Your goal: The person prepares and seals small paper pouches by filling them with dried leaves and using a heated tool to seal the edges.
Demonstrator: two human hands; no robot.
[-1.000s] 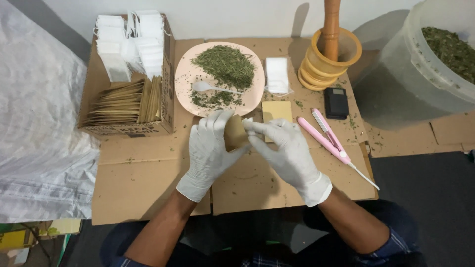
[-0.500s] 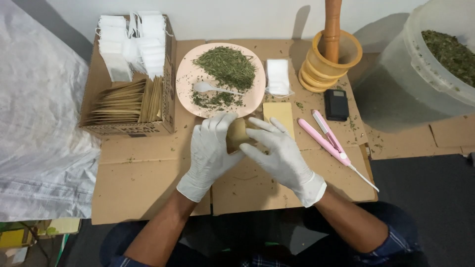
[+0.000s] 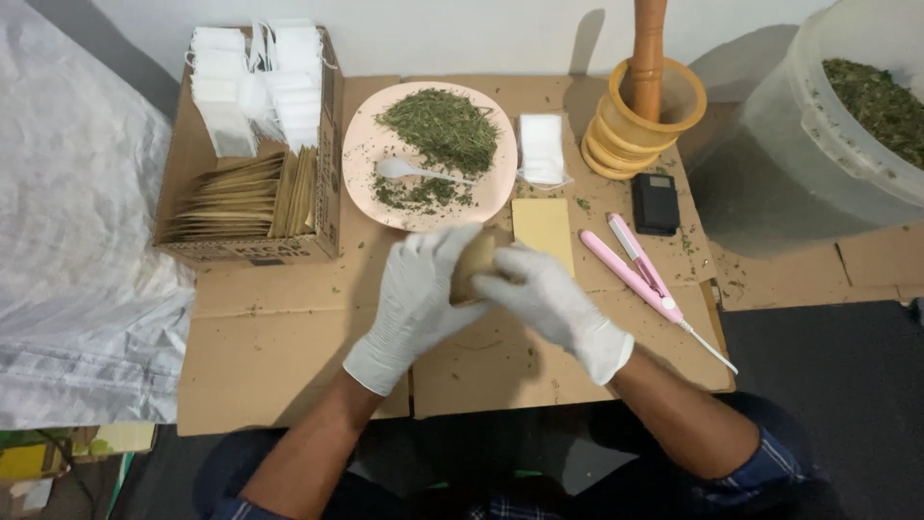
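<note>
White-gloved, the left hand (image 3: pixel 416 294) and right hand (image 3: pixel 544 297) both close around a tan pouch (image 3: pixel 474 265) held between them, just short of the pink plate (image 3: pixel 364 159) of green herbs (image 3: pixel 441 127) beyond.

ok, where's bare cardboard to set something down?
Free: the near-left cardboard, between the box of envelopes and the left hand. Crowded: the far strip with the plate, mortar, scale and pink sealer.
</note>
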